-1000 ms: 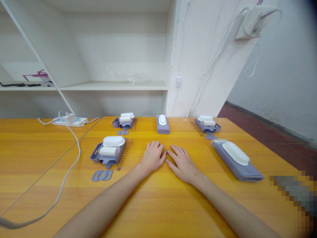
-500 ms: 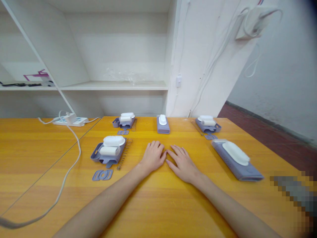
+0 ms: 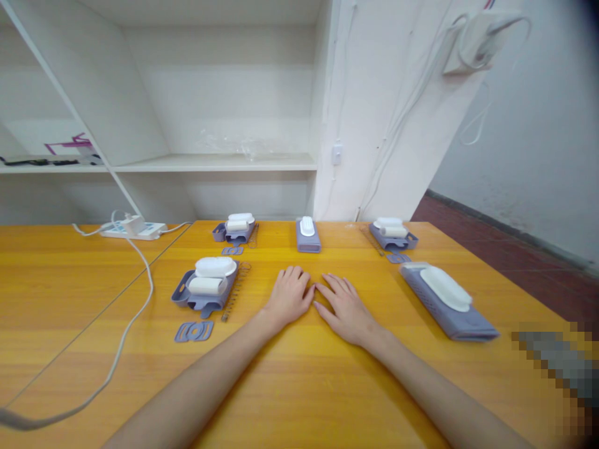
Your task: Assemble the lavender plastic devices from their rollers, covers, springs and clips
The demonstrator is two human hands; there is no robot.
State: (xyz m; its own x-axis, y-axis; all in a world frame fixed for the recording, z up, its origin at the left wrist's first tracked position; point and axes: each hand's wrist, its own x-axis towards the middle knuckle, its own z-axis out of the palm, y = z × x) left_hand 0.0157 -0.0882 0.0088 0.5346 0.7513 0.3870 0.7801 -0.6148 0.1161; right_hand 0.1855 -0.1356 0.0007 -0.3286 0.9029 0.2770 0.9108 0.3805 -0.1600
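My left hand (image 3: 291, 294) rests palm down on the wooden table (image 3: 299, 386), fingers slightly bent, holding nothing. Beside it lies my right hand (image 3: 344, 307), also flat with fingers apart; the thumbs and index tips nearly meet. To the left is a purple plastic housing (image 3: 213, 304) bearing a white oval piece (image 3: 215, 267) and a white roller (image 3: 206, 286). A metal spring (image 3: 233, 293) lies along its right side, and a flat purple cut-out plate (image 3: 193, 331) in front. On the right sits a purple box-shaped case (image 3: 449, 305) with a white oval piece (image 3: 447, 289) on top.
Along the back stand another set of purple and white parts (image 3: 240, 229), a small purple case (image 3: 308, 240) and a third parts set (image 3: 393, 234). A power strip (image 3: 135, 229) with a white cable (image 3: 140, 299) lies left. White shelves (image 3: 215, 166) rise behind.
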